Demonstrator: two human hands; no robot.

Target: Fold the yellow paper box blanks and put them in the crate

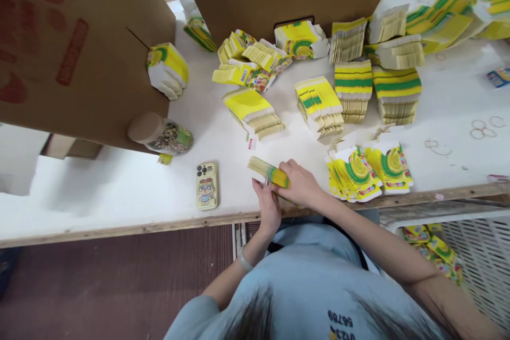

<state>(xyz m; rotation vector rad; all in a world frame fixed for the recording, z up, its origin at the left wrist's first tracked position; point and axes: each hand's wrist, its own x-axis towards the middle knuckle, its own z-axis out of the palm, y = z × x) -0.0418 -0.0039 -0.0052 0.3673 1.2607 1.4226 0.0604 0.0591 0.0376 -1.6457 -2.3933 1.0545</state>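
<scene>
Yellow carton stack (269,172) gripped by right hand (300,185), left hand (268,207) fingers clasping it, print unreadable.

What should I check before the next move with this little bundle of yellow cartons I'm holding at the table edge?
1. Grip: right hand and left hand both hold the flat carton bundle: ok.
2. Bundle squared up: edges fan slightly at the far end: not ok.
3. Bundle banded: cannot tell; loose rubber bands lie far to the right.
4. Phone lies apart from the bundle, to its left: ok.
5. Fanned cartons reach the table edge beside the right wrist: not ok.
6. Jar lies on its side, lid on: ok.
</scene>
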